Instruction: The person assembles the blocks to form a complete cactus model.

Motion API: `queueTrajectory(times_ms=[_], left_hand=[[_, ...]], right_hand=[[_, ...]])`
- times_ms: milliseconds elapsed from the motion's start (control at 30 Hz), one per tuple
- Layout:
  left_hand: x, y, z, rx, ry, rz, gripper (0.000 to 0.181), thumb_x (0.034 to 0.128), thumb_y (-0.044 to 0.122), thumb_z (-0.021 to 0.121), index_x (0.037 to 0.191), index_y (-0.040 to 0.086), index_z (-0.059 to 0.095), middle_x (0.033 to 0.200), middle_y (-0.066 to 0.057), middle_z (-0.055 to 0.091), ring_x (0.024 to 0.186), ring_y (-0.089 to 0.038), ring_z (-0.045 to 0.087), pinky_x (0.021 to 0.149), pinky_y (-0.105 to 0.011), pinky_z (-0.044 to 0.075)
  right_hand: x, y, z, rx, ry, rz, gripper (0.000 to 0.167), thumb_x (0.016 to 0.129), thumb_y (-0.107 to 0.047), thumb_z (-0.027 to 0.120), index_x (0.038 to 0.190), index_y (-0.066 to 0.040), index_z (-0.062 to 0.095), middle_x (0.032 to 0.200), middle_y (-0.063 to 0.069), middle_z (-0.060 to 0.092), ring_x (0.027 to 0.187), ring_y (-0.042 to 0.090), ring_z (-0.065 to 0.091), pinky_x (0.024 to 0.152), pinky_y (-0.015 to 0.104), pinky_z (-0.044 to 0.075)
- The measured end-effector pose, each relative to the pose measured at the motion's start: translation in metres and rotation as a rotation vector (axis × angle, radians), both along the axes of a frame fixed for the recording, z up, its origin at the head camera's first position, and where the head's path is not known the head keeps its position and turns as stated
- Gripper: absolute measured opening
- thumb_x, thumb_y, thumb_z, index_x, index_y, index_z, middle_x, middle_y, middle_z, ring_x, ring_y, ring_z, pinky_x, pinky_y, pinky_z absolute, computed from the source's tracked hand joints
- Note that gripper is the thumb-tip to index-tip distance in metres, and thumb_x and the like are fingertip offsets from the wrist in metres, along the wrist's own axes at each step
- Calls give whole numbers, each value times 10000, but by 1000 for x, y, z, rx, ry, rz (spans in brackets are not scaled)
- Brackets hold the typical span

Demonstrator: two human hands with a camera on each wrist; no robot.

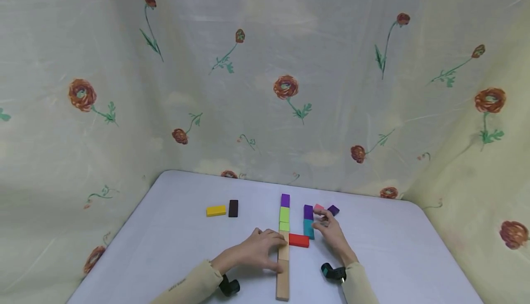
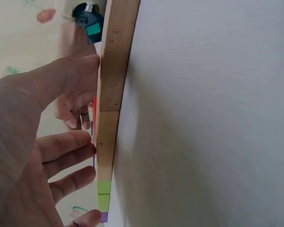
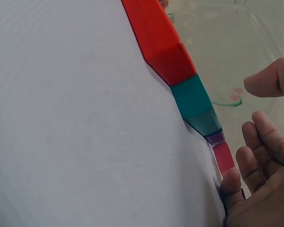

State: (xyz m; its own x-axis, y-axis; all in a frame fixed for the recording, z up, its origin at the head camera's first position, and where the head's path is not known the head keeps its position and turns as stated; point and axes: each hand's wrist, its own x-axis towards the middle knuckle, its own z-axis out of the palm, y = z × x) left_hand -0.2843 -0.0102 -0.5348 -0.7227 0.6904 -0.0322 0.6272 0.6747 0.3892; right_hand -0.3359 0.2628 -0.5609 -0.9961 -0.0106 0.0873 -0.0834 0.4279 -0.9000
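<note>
Two plain wooden blocks (image 1: 283, 280) lie end to end on the table, extended by two lime green blocks (image 1: 284, 214) and a purple block (image 1: 285, 200). My left hand (image 1: 262, 249) spreads over the wooden pair, fingers fairly straight, thumb at the nearer one; whether it touches is hard to tell. A red block (image 1: 299, 240) sticks out sideways from the row. Its far end meets a teal block (image 3: 193, 98), with another purple block (image 1: 308, 211) beyond. My right hand (image 1: 331, 232) hovers beside these, thumb and fingers apart, nothing held. Its fingers partly cover a pink block (image 3: 223, 158).
To the left lie a yellow block (image 1: 216, 210) and a black block (image 1: 233, 208). A dark purple block (image 1: 333, 210) sits beyond my right hand. Flowered curtain (image 1: 248, 111) surrounds the white table (image 1: 174, 230) at the back and sides.
</note>
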Motion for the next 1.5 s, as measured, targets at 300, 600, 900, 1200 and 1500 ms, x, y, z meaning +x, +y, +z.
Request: queueTrajectory(times_ms=[300,600,900,1200,1500], left_hand=[[3,-4,-4,20,-23,16,700,782,654,662,1359,276,541,1422,111,479,1321,-111,409,1009,-462,349],[3,-5,-6,10,-2,7,708,795,666,638,1378,280,525,1429,121,472,1317,-115,412,1004,-469,357],[4,-7,-3,3,-18,15,713,796,674,629,1383,283,518,1425,125,475,1319,-120,410,1014,-464,360],[7,-8,-6,25,-20,6,715,800,685,613,1388,291,511,1424,130,472,1321,-119,406,1015,-444,366],[4,-6,-8,31,-25,0,719,800,699,599,1390,299,505,1426,137,467,1324,-114,401,1007,-420,367]], right_hand=[[-3,7,-2,10,-14,-45,438,896,-98,652,1305,-59,502,1313,163,576,1088,232,459,721,261,408],[-6,22,1,54,-12,-93,451,905,-124,631,1329,-87,485,1366,135,510,1159,254,431,834,280,401],[-15,37,8,31,-55,-145,477,922,-156,613,1362,-71,451,1331,155,473,1120,237,396,811,299,367],[-28,52,7,62,-90,-189,506,937,-161,582,1395,-36,407,1412,166,420,1167,263,384,850,330,382],[-34,55,4,84,-126,-210,522,929,-161,582,1390,9,406,1390,222,427,1136,294,405,850,327,387]])
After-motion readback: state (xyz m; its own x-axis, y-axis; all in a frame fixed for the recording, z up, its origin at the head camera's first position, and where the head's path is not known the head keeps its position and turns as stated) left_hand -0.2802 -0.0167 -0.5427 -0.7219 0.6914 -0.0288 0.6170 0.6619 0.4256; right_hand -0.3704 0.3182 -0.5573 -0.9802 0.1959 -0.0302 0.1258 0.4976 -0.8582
